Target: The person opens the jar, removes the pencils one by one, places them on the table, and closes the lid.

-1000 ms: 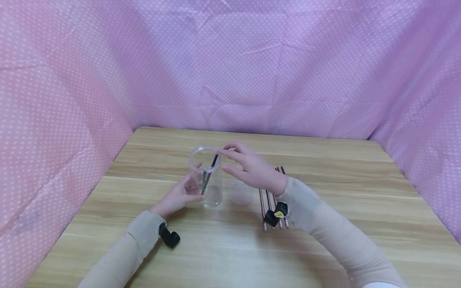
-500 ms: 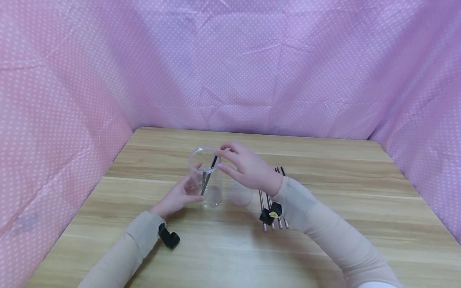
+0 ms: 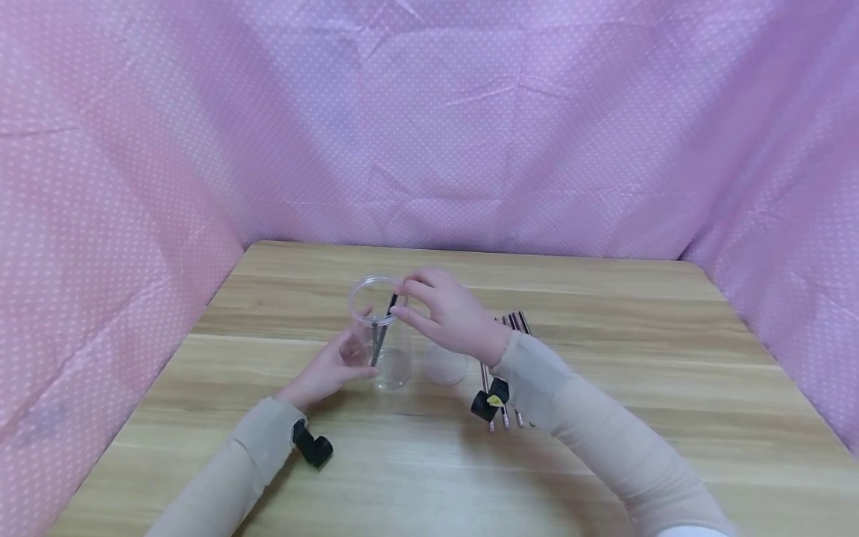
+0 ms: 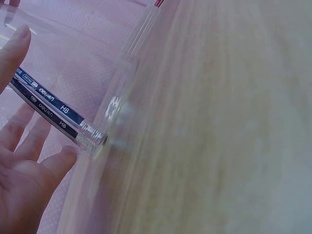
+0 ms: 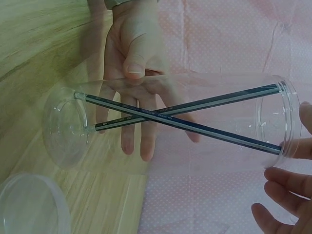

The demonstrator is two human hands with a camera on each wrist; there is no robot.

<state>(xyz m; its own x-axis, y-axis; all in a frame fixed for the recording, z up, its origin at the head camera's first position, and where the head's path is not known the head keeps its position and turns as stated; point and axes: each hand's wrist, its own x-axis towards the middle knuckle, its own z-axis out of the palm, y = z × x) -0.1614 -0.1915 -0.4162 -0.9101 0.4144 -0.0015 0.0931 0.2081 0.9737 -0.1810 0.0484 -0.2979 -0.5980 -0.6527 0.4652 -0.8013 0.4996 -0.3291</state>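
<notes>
In the head view, a clear plastic jar (image 3: 392, 365) stands upright on the wooden table, with my left hand (image 3: 329, 373) around its left side. Two dark striped pencils (image 5: 185, 129) lean inside it, crossing each other. In the left wrist view their lower ends read HB, near the thumb (image 4: 63, 158). At the open rim, my right hand (image 3: 452, 313) has its thumb and forefinger spread beside the top of one pencil (image 3: 380, 343). The right wrist view shows its fingers (image 5: 290, 183) at the rim; whether they touch the pencil is unclear.
A round clear lid (image 3: 446, 365) lies right of the jar. Several more pencils (image 3: 519, 419) lie side by side under the right wrist, partly hidden by the sleeve and its camera. Pink dotted cloth (image 3: 429, 149) hangs behind the table (image 3: 403, 477) and at its sides.
My right hand has moved slightly left to the jar's rim, and the upper end of the pencil there stands a little further left. The left hand stays around the jar.
</notes>
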